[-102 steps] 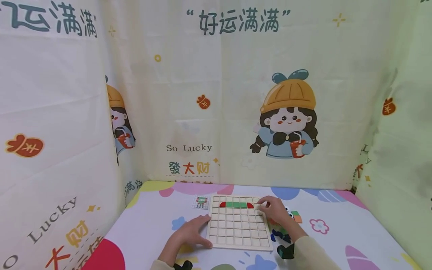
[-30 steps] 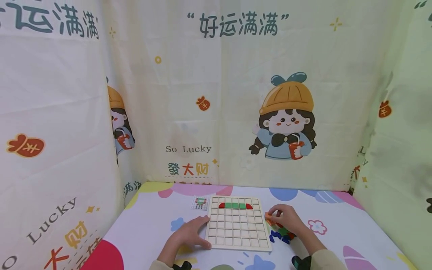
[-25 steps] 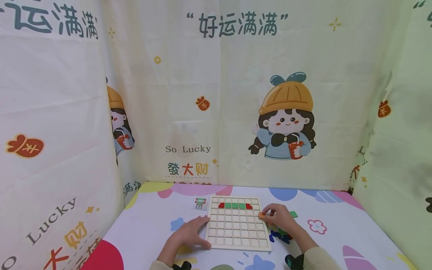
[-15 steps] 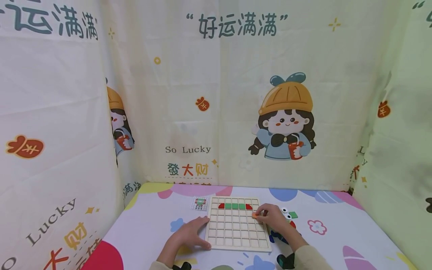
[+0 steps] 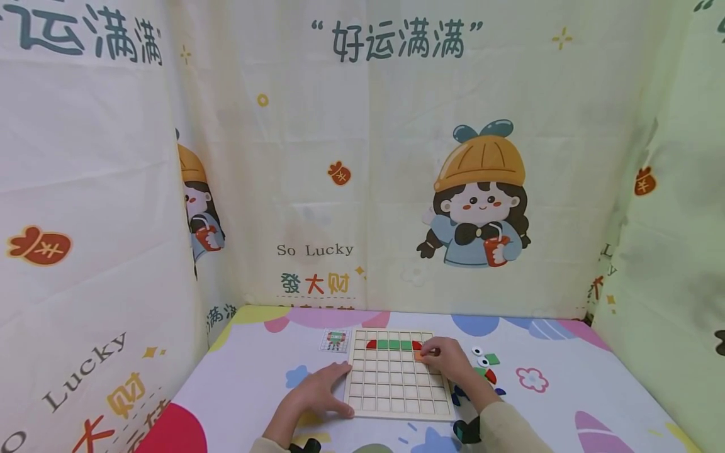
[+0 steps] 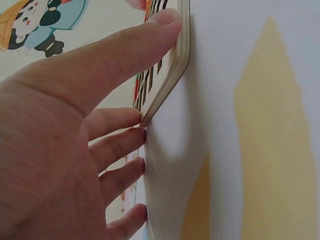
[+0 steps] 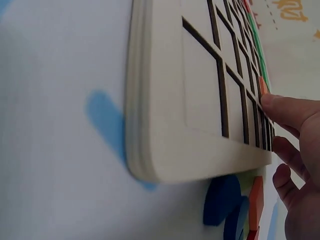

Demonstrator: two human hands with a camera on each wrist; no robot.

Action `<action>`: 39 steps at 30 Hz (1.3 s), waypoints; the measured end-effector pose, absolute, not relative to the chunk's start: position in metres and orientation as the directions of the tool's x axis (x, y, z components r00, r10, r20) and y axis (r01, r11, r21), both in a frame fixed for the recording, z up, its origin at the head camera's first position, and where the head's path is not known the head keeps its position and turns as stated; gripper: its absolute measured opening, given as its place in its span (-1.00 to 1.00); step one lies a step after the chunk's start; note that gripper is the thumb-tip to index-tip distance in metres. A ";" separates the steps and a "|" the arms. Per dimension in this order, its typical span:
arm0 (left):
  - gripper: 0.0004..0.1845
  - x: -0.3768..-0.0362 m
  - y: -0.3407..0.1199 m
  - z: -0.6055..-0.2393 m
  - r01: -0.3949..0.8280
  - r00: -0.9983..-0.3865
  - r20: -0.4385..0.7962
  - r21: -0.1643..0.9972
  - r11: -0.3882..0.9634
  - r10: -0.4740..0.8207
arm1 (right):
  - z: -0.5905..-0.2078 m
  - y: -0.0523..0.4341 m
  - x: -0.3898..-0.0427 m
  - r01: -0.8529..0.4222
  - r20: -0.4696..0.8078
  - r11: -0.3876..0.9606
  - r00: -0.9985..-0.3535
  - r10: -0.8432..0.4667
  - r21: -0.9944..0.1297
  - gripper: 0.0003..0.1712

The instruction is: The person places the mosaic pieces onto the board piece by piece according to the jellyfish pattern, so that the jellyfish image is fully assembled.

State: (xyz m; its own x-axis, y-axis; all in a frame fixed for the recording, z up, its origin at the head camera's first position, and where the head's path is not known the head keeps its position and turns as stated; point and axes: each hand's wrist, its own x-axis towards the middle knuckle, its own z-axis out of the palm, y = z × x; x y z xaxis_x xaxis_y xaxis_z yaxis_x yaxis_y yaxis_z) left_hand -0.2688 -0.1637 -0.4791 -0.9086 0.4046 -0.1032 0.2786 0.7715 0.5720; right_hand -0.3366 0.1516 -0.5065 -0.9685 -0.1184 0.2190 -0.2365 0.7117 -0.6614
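A wooden grid board (image 5: 399, 393) lies flat on the table in the head view. One of its upper rows holds a strip of green square tiles (image 5: 394, 345) with a red rounded-corner tile (image 5: 371, 345) at each end. My right hand (image 5: 451, 360) pinches an orange tile (image 5: 418, 356) between thumb and fingertips, right at the cell below the right-hand red one. The right wrist view shows the thumb on that tile's near side. My left hand (image 5: 324, 390) rests at the board's left edge. Its thumb (image 6: 150, 37) lies on the near corner, with the other fingers spread along the side.
A small pattern card (image 5: 335, 340) lies beyond the board's left corner. Right of the board are white eye discs (image 5: 483, 362), a green tile (image 5: 492, 359), a red piece (image 5: 490, 376) and several blue pieces (image 7: 222, 200), partly hidden by my right arm. Printed cloth walls stand around the table.
My right hand has brought the orange tile from the loose pieces leftward over the board's right edge to the cell below the right red tile. The left hand has stayed in place.
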 end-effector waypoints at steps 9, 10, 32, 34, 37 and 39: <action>-0.04 -0.270 -0.164 -0.484 0.294 -0.911 -0.083 0.554 0.779 0.404 | -0.505 0.147 -0.337 -0.240 0.224 0.759 -0.966 -0.127 -0.605 -0.86; -0.04 -0.270 -0.164 -0.485 0.293 -0.912 -0.084 0.554 0.779 0.402 | -0.505 0.148 -0.336 -0.237 0.222 0.760 -0.967 -0.125 -0.605 -0.87; -0.03 -0.272 -0.165 -0.485 0.253 -0.913 -0.121 0.583 0.772 0.390 | -0.495 0.219 -0.316 -0.089 0.165 0.784 -0.986 0.017 -0.614 -0.78; -0.02 -0.272 -0.165 -0.485 0.257 -0.913 -0.117 0.580 0.773 0.391 | -0.495 0.226 -0.316 -0.073 0.153 0.785 -0.988 0.029 -0.615 -0.77; -0.03 -0.272 -0.164 -0.484 0.259 -0.912 -0.116 0.579 0.773 0.393 | -0.495 0.236 -0.315 -0.063 0.150 0.787 -0.988 0.037 -0.613 -0.76; -0.03 -0.272 -0.164 -0.484 0.262 -0.911 -0.115 0.579 0.772 0.396 | -0.496 0.240 -0.316 -0.050 0.140 0.784 -0.989 0.048 -0.619 -0.75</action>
